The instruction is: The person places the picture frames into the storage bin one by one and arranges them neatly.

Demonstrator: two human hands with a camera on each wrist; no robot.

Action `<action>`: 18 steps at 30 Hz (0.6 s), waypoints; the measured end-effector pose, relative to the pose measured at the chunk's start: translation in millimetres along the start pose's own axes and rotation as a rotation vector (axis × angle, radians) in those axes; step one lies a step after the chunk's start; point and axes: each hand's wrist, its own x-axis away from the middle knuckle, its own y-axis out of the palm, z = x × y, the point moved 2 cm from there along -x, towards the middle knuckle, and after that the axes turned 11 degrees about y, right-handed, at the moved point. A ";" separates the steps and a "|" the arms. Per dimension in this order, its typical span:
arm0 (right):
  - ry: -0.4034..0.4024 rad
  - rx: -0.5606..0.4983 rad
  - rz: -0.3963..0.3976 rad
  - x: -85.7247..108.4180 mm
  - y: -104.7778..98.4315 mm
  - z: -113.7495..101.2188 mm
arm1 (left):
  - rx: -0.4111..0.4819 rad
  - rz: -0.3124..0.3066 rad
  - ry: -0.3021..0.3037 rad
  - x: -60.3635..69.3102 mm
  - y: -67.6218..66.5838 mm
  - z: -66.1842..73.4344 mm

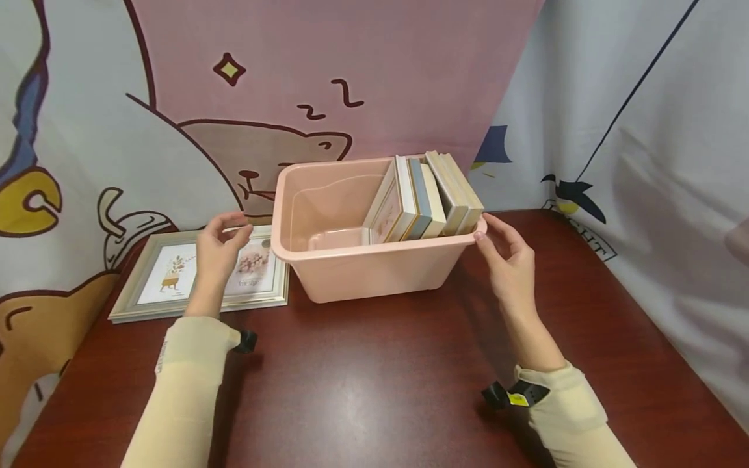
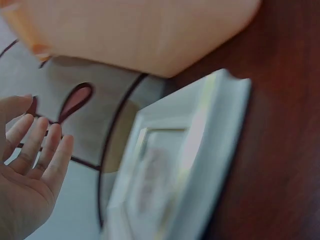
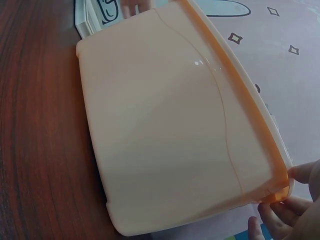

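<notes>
A pink plastic bin (image 1: 374, 273) stands on the table. My right hand (image 1: 513, 273) grips its rim at the right front corner, the thumb (image 3: 302, 173) on one side and the fingers under the lip. My left hand (image 1: 218, 250) hovers left of the bin, apart from it. Its fingers are loosely bent and hold nothing, as the left wrist view also shows. Beneath that hand lies a pale picture frame (image 1: 257, 300) with two prints showing; the hand hides its middle. Several thin frame-like or book-like items (image 1: 404, 195) lean upright in the bin's right half.
The dark reddish wooden table (image 1: 351, 383) extends in front of the bin. Behind it hangs a printed cloth (image 1: 409, 71) with cartoon animals, close to the bin's back rim. A pale curtain-like cloth (image 1: 655, 162) borders the right side.
</notes>
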 end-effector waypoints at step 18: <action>-0.007 0.037 0.018 -0.7 0.1 1.9 | -0.206 -0.121 -0.251 27.6 53.6 -45.1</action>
